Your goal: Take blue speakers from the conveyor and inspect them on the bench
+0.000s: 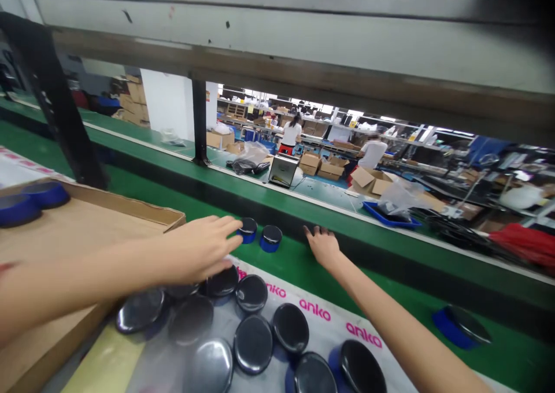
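Observation:
My left hand (206, 247) reaches over the near end of a group of round jars, fingers stretched out and holding nothing I can see. Its fingertips come close to a blue jar with a glossy black lid (247, 230); whether they touch it I cannot tell. A second such jar (271, 238) stands just right of that one on the green conveyor belt (299, 269). Farther right, my right hand (323, 246) is stretched over the belt's far side, fingers apart, near the dark side rail. Several black-lidded jars (254, 344) stand on white printed sheeting in front of me.
On the left lies an open cardboard box (117, 208) with blue jars (45, 194) in it. Another jar (462, 326) sits on the belt at right. A metal shelf beam (277, 40) crosses overhead, held by black posts (199, 121). Two people stand in the background.

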Available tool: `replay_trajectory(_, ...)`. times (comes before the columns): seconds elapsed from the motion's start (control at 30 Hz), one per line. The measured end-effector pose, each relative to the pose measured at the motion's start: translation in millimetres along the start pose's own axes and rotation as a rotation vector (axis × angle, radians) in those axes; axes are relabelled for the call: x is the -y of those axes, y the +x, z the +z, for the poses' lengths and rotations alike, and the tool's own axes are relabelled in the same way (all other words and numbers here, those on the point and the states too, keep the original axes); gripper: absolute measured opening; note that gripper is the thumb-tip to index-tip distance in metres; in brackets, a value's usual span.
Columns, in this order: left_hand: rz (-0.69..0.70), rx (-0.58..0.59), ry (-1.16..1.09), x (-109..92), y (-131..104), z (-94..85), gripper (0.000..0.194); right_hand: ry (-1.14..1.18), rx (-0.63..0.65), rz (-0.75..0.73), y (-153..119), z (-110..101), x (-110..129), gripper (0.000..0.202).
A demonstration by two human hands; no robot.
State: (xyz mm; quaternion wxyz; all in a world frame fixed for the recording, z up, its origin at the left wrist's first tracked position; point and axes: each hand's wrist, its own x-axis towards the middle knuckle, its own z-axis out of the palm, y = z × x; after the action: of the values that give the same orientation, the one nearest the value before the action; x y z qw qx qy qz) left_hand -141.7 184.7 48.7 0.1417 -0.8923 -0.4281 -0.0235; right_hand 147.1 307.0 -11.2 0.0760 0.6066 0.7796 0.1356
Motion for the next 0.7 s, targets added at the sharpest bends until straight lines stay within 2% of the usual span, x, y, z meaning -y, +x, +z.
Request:
replay_trajectory(0.07,-0.041,0.136,0.016,16.6,42.8,12.7,0.034,0.034,0.016,-0.036,2.8,-10.1,16.9,0.043)
replay_trajectory(0.17,-0.151,0.296,0.017,32.7,94.0,42.1,0.040,0.131,0.018,-0.204,9.8,-26.8,47.5,0.049)
replay_trajectory(0.27,-0.200,0.403,-0.016,36.5,114.6,62.6,0.038,0.195,0.020,-0.321,13.7,-35.2,74.6,0.047)
replay_trajectory(0.37,-0.193,0.430,-0.034,33.0,115.2,61.5,0.037,0.199,0.020,-0.304,9.8,-38.1,83.9,0.040)
replay_trajectory(0.43,-0.168,0.428,-0.032,29.0,112.1,48.1,0.038,0.210,0.038,-0.294,3.7,-43.7,77.4,0.034)
replay_trajectory(0.53,-0.128,0.391,-0.016,20.4,101.9,10.0,0.040,0.249,-0.001,-0.224,-11.8,-63.9,55.2,0.033)
replay_trajectory(0.63,-0.077,0.352,-0.027,6.7,73.1,-41.8,0.048,0.320,-0.192,-0.061,-41.9,-94.3,29.3,0.045)
replay_trajectory(0.7,-0.033,0.352,-0.067,-4.8,37.9,-71.9,0.059,0.397,-0.349,-0.031,-72.1,-113.9,14.5,0.055)
